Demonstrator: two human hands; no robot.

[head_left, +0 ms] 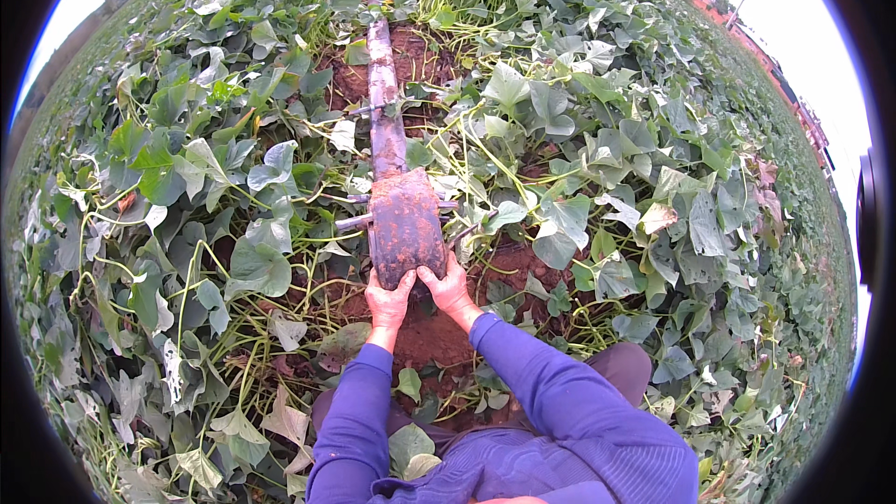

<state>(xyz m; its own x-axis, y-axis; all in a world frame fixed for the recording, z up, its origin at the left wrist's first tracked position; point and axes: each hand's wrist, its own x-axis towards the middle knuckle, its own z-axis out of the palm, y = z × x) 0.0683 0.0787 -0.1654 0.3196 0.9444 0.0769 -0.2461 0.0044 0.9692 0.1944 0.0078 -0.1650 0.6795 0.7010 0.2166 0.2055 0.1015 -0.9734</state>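
A dark, flat hose (385, 98) runs straight away from me between leafy plants. Its near end is a wide, rolled or folded bundle (407, 224), smeared with reddish soil. My left hand (386, 301) grips the bundle's near left edge, and my right hand (449, 291) holds the near right edge. Both thumbs press on top, close together; the fingers underneath are mostly hidden. Short tube-like stubs (355, 222) stick out from the bundle's left side, with others on its right. Another thin stub (373, 109) crosses the hose farther ahead.
Dense green vines (597, 112) with broad leaves spread on both sides. Reddish soil (434, 341) shows below my hands, and yellowish stems tangle beside the hose. My bent knee (623, 369) is at the lower right. Distant buildings (775, 65) line the right horizon.
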